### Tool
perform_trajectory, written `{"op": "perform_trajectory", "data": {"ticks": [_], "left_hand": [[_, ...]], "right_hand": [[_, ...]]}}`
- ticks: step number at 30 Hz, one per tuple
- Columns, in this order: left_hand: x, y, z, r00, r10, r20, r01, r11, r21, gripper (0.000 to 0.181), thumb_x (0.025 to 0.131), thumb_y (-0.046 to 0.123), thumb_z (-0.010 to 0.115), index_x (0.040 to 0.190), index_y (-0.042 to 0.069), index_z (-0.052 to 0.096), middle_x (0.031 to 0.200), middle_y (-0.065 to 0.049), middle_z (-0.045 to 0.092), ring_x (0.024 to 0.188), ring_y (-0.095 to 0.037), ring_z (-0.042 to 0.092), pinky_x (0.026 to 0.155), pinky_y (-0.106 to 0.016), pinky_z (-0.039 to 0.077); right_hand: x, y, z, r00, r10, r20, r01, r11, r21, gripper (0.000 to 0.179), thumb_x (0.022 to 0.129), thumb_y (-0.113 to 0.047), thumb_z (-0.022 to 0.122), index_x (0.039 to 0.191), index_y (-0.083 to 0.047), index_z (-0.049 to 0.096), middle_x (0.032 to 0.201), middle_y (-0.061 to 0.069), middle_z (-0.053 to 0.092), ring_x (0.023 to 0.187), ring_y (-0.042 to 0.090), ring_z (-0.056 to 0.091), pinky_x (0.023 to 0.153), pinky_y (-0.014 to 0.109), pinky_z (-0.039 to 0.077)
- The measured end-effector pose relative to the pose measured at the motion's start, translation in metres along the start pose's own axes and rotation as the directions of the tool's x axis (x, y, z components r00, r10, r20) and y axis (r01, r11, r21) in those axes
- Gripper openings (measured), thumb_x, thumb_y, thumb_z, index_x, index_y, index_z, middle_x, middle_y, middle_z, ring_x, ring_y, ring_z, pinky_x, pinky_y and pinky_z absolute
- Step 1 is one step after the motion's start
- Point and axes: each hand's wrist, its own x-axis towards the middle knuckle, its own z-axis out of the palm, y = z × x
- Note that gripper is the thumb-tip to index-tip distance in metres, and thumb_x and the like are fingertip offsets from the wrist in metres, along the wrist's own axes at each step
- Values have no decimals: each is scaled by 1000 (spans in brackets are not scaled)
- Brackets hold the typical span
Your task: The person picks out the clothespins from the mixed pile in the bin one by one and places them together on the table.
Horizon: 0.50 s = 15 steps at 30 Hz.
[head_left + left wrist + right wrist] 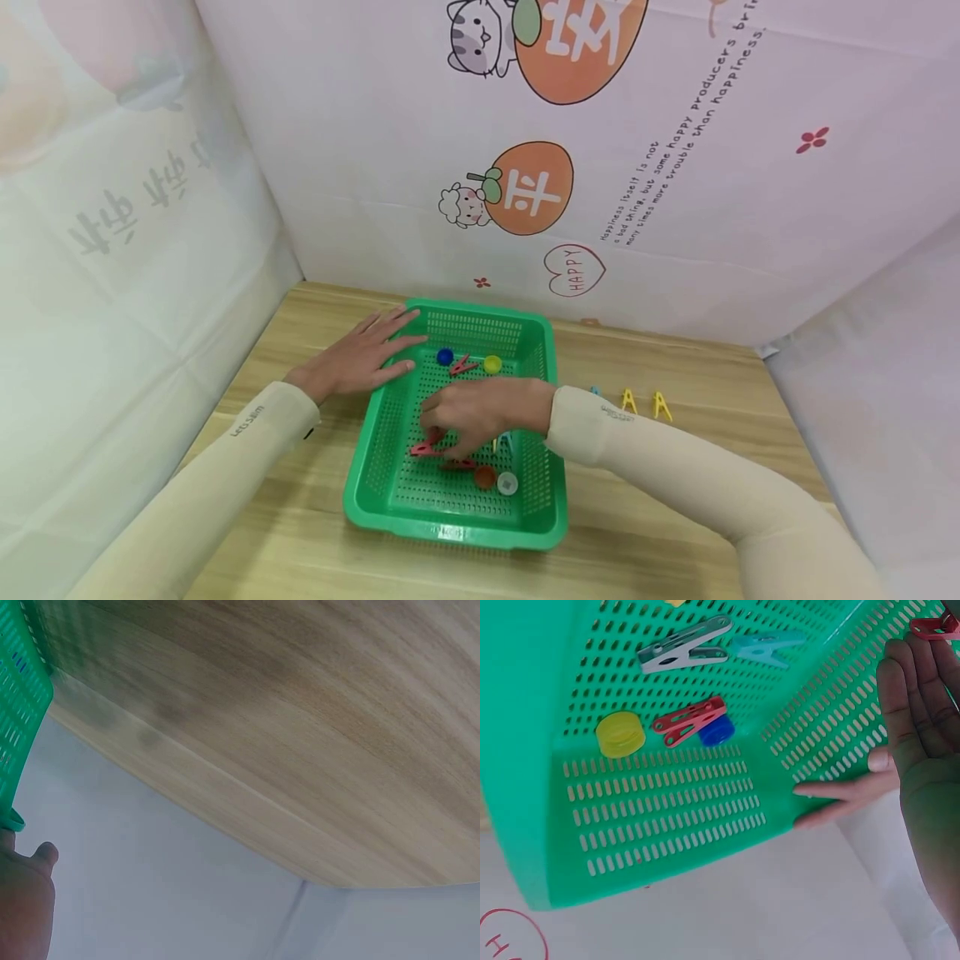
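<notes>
A green plastic basket (455,533) stands on the wooden table. My left hand (360,354) rests on its left rim with fingers spread straight; in the right wrist view, some of those fingers (832,793) reach over the wall. Inside, my right hand (472,408) pinches a red clothespin (424,449) at its fingertips, low over the basket floor. Another red clothespin (459,464) lies just under the thumb. Nearby are an orange-brown cap (485,477) and a white cap (507,483). Toward the far end lie a blue cap (445,357), a red clothespin (690,720) and a yellow cap (492,364).
A grey-white clothespin (682,651) and a light blue clothespin (769,646) also lie in the basket. Right of it, on the table, stand yellow clothespins (662,406), with a blue clothespin (596,390) partly behind the right sleeve. A printed white sheet (390,167) rises behind the table.
</notes>
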Motion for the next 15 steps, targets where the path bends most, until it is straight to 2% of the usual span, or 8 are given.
{"op": "perform_trajectory", "data": {"ticks": [6, 15], "left_hand": [[0, 0, 0, 1000, -7, 0, 7, 1000, 3, 59, 115, 48, 48, 167, 20, 47, 185, -9, 13, 172, -35, 7, 138, -64, 10], [0, 1, 1, 1000, -2, -14, 2, 1000, -4, 59, 115, 47, 49, 166, 19, 48, 184, -11, 15, 172, -37, 9, 137, -65, 12]], "right_hand": [[-14, 6, -3, 998, 24, -55, -21, 998, 54, 22, 103, -32, 77, 118, -16, 78, 117, -5, 73, 107, 9, 72, 90, 17, 59], [-37, 10, -7, 990, 35, -140, -27, 998, 59, 20, 102, -29, 78, 116, -14, 79, 114, -2, 73, 106, 14, 73, 91, 23, 61]]}}
